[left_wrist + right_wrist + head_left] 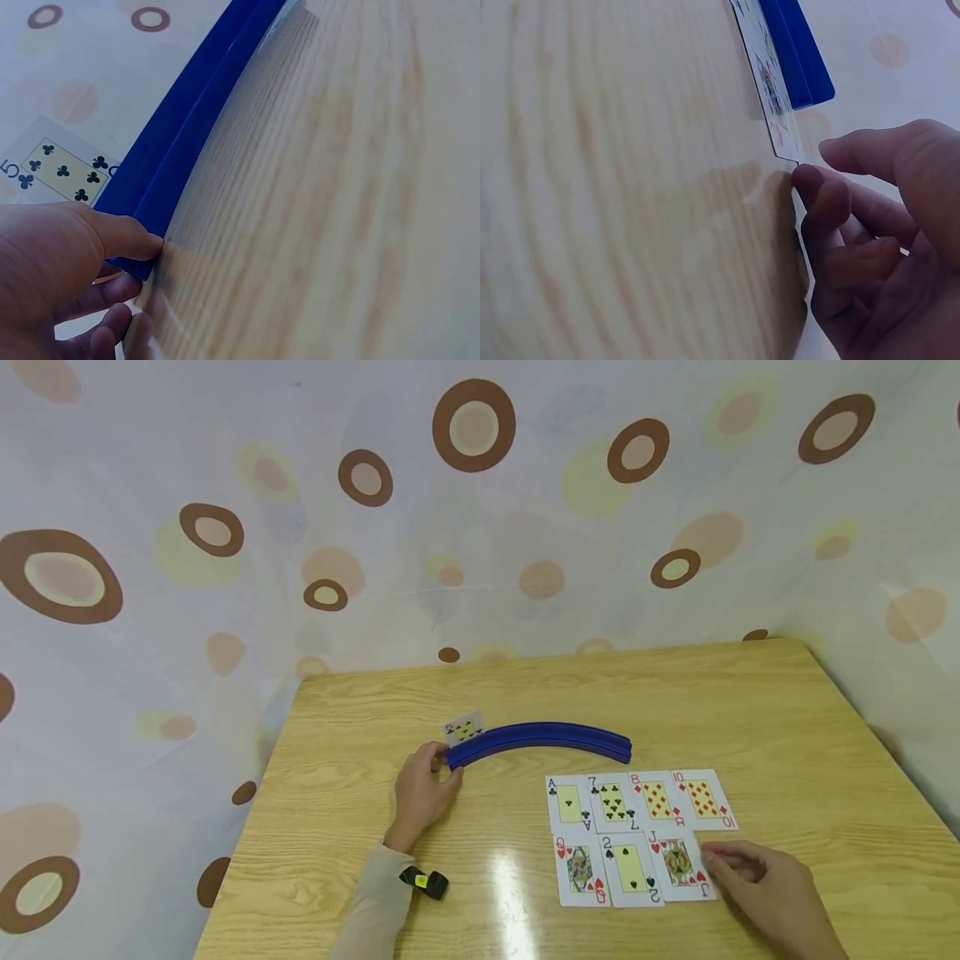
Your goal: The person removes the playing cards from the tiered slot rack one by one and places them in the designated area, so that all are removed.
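A curved blue card holder [540,737] lies on the table, and my left hand [423,789] pinches its left end between thumb and fingers. The five of clubs [62,171] stands in the holder beside that hand. To the right, my right hand [772,889] is at the right edge of the jack of hearts [678,864]. In the right wrist view, a fingertip [805,178] meets the corner of that card, while the thumb is apart from it. Left of the jack lie the two of spades [630,868] and the queen of hearts [579,870], face up.
Behind the lower row of cards lie the ace of clubs [569,804], seven of clubs [612,802], eight of diamonds [656,799] and ten of diamonds [702,799]. A patterned cloth [540,510] hangs behind the wooden table [360,718]. A black strap [425,882] is on the left wrist.
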Tool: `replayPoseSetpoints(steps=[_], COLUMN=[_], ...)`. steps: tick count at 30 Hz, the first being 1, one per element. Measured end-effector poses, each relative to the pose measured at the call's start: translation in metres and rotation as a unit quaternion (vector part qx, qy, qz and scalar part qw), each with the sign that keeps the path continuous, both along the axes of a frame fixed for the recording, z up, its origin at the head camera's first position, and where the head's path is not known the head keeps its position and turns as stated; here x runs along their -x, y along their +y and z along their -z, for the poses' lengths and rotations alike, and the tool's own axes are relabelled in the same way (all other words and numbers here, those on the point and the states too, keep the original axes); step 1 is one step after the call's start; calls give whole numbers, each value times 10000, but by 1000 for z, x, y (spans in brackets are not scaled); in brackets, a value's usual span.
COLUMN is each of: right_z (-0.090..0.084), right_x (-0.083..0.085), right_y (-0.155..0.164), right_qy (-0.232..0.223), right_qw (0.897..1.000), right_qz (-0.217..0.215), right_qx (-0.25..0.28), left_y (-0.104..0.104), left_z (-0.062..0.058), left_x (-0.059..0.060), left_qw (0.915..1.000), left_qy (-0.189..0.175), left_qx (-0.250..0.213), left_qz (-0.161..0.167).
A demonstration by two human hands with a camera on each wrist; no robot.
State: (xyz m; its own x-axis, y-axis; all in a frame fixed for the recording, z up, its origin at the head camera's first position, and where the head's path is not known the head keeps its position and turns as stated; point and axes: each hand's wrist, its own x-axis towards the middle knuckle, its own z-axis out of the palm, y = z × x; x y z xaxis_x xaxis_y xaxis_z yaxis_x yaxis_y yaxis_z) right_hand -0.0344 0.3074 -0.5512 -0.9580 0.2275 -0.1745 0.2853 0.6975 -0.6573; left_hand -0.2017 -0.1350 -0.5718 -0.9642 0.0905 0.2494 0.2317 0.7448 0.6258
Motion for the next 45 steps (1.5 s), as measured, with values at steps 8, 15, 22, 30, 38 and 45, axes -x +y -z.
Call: replayPoseSetpoints(steps=[8, 15, 22, 30, 38, 45], right_z=[-2, -6, -15, -21, -27, -25], right_x=[6, 19, 38, 75, 108, 136], right_y=[-4, -18, -35, -63, -98, -121], right_qy=[580, 738, 1101, 2502, 3096, 3234], right_qw=[9982, 9972, 9933, 9626, 9347, 9249], right_qz=[116, -25, -354, -1027, -1741, -1990], right_qx=[42, 110, 37, 143, -137, 218], left_y=[-1, 0, 0, -1, -1, 0], left_z=[-4, -1, 2, 0, -1, -2], left_x=[3, 0, 0, 1, 1, 4], left_qw=[10000, 9999, 9998, 9998, 9999, 9999], left_qy=[-62, -154, -160, -198, -123, -112], left_qx=[-37, -65, -90, -46, -31, 0], left_qz=[-6, 12, 22, -23, -50, 8])
